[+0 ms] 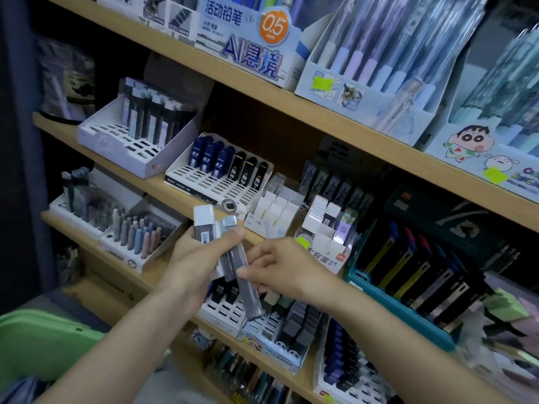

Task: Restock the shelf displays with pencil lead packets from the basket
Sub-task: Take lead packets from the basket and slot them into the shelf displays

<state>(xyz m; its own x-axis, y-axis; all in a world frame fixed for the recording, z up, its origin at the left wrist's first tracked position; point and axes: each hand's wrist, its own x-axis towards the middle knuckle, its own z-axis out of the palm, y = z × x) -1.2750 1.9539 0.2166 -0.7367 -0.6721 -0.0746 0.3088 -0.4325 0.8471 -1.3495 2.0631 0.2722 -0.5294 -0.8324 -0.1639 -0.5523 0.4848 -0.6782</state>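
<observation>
While the left hand (198,258) grips a small bunch of pencil lead packets (204,225), the right hand (280,269) pinches one long grey packet (251,298) between thumb and fingers. Most of this packet hangs below the pinch, tilted, with its low end over a white tray (224,316) on the shelf (163,186). Its top end lies against the bunch. Both hands are close together. A green basket (38,342) sits low on the left, beside the left arm.
</observation>
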